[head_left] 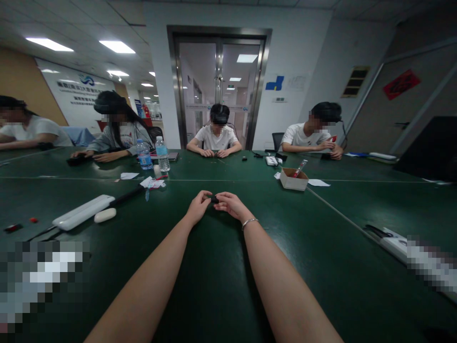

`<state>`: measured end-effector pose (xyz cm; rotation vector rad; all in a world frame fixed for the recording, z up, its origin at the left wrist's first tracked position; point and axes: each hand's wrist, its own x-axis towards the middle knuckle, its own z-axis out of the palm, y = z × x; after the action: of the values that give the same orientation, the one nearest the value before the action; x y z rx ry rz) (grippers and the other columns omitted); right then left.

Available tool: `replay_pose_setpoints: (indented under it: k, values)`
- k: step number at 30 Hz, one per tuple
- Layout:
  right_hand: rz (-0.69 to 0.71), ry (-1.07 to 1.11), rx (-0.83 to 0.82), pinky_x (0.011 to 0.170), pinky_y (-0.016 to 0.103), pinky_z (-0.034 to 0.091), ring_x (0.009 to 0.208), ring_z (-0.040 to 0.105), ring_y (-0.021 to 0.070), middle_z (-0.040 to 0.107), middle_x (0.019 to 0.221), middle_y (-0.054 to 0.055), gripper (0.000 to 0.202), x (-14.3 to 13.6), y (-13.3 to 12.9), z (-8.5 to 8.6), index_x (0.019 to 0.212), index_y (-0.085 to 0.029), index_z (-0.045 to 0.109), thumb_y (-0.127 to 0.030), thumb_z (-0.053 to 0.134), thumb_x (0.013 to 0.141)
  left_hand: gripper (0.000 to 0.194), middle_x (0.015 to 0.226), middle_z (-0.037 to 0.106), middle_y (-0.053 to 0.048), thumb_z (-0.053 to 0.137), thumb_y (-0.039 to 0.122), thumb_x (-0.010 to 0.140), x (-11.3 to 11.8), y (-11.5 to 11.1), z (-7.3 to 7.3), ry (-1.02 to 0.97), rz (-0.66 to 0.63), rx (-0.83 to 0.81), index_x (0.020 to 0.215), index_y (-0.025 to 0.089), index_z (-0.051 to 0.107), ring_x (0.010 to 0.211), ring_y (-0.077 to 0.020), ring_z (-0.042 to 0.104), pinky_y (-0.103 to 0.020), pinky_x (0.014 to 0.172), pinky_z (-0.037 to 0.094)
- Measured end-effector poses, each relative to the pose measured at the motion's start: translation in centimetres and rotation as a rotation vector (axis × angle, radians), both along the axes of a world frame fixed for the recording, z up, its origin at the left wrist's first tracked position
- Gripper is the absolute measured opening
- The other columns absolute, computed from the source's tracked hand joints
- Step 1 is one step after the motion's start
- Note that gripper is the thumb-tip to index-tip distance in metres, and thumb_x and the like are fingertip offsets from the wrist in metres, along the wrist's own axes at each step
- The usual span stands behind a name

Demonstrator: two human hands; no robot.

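Observation:
Both arms reach forward over the green table (214,271), and the hands meet near its middle. Between the fingertips is a small dark object (214,200), too small to make out its kind. My left hand (198,208) has its thumb and fingers curled in a pinch at the object's left end. From the other side, my right hand (231,205) pinches the right end, its fingers bent and partly hiding the thing. A silver bracelet (249,223) circles the right wrist.
Two water bottles (162,155) stand at back left near paper scraps (152,182). A white power-bank-like device (84,212) and a white oval case (105,215) lie left. An open cardboard box (293,181) sits right. Several people in headsets sit across the table.

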<state>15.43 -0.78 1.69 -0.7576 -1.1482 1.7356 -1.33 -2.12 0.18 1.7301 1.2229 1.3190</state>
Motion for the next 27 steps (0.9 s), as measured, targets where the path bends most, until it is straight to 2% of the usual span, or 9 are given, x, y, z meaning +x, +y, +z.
replay_pose_setpoints:
  k: [3, 7, 9, 12, 15, 18, 22, 24, 27]
  values:
    - [0.019, -0.011, 0.007, 0.059, 0.025, 0.058, 0.060, 0.067, 0.0161, 0.065, 0.074, 0.007, 0.011, 0.12, -0.16, 0.11, 0.089, -0.011, 0.055, -0.008, 0.062, 0.080, 0.023, 0.064, 0.052, 0.003, 0.046, 0.026, 0.080, 0.04, -0.03, 0.03, -0.022, -0.020, -0.028, 0.099, 0.019, 0.056, 0.060, -0.0117, 0.049, -0.023, 0.059, 0.039]
    - [0.090, 0.023, 0.058, 0.067, 0.026, 0.058, 0.069, 0.068, 0.0173, 0.063, 0.083, 0.003, 0.035, 0.32, -0.32, 0.28, 0.098, -0.014, 0.053, -0.002, 0.069, 0.069, 0.024, 0.054, 0.047, 0.005, 0.040, 0.030, 0.084, 0.17, -0.25, 0.15, -0.026, -0.027, -0.044, 0.098, 0.018, 0.056, 0.050, -0.0103, 0.043, -0.021, 0.051, 0.034]
    - [0.102, 0.006, 0.053, 0.066, 0.027, 0.058, 0.069, 0.068, 0.0173, 0.062, 0.085, 0.003, 0.040, 0.30, -0.25, 0.31, 0.103, -0.016, 0.049, -0.007, 0.070, 0.070, 0.025, 0.053, 0.046, 0.005, 0.041, 0.031, 0.084, 0.21, -0.37, 0.26, -0.036, -0.029, -0.046, 0.099, 0.018, 0.055, 0.049, -0.0099, 0.042, -0.021, 0.050, 0.033]
    - [0.096, -0.130, 0.028, 0.047, 0.022, 0.055, 0.053, 0.064, 0.0142, 0.061, 0.074, 0.003, 0.028, 0.22, -0.07, 0.31, 0.104, -0.016, 0.047, -0.027, 0.062, 0.083, 0.025, 0.052, 0.044, 0.006, 0.042, 0.032, 0.083, 0.19, -0.46, 0.39, -0.041, -0.039, -0.047, 0.100, 0.017, 0.054, 0.048, -0.0097, 0.041, -0.021, 0.050, 0.033]
    - [0.092, -0.179, 0.092, 0.035, 0.016, 0.047, 0.041, 0.055, 0.0078, 0.060, 0.077, 0.001, 0.032, 0.30, -0.07, 0.36, 0.106, -0.019, 0.046, -0.022, 0.064, 0.080, 0.025, 0.051, 0.044, 0.006, 0.043, 0.032, 0.083, 0.12, -0.46, 0.46, -0.040, -0.033, -0.046, 0.101, 0.017, 0.054, 0.047, -0.0097, 0.042, -0.020, 0.049, 0.032]
    - [0.101, -0.128, 0.135, 0.043, 0.018, 0.052, 0.047, 0.057, 0.0067, 0.059, 0.089, 0.000, 0.057, 0.42, -0.18, 0.45, 0.116, -0.027, 0.039, -0.013, 0.071, 0.071, 0.025, 0.052, 0.044, 0.006, 0.043, 0.031, 0.083, 0.10, -0.47, 0.52, -0.053, -0.030, -0.053, 0.101, 0.017, 0.054, 0.048, -0.0100, 0.043, -0.020, 0.049, 0.032]
    - [0.125, -0.233, 0.080, 0.036, 0.017, 0.046, 0.040, 0.052, 0.0074, 0.059, 0.072, 0.001, 0.032, 0.32, -0.27, 0.56, 0.111, -0.020, 0.043, -0.033, 0.057, 0.086, 0.025, 0.051, 0.044, 0.006, 0.042, 0.030, 0.083, 0.18, -0.54, 0.63, -0.047, -0.018, -0.053, 0.101, 0.017, 0.054, 0.047, -0.0099, 0.042, -0.020, 0.049, 0.032]
    - [0.157, -0.228, 0.093, 0.036, 0.017, 0.046, 0.039, 0.049, 0.0059, 0.058, 0.072, 0.000, 0.029, 0.34, -0.36, 0.66, 0.108, -0.018, 0.046, -0.030, 0.058, 0.085, 0.025, 0.051, 0.044, 0.006, 0.042, 0.030, 0.083, 0.19, -0.54, 0.64, -0.049, -0.016, -0.053, 0.100, 0.017, 0.053, 0.047, -0.0100, 0.041, -0.020, 0.049, 0.032]
    - [0.188, -0.133, 0.118, 0.054, 0.023, 0.056, 0.048, 0.056, 0.0060, 0.057, 0.081, -0.002, 0.048, 0.45, -0.51, 0.79, 0.113, -0.023, 0.041, -0.018, 0.069, 0.075, 0.025, 0.051, 0.044, 0.006, 0.041, 0.031, 0.083, 0.13, -0.43, 0.51, -0.052, -0.019, -0.049, 0.101, 0.017, 0.053, 0.048, -0.0104, 0.043, -0.021, 0.050, 0.034]
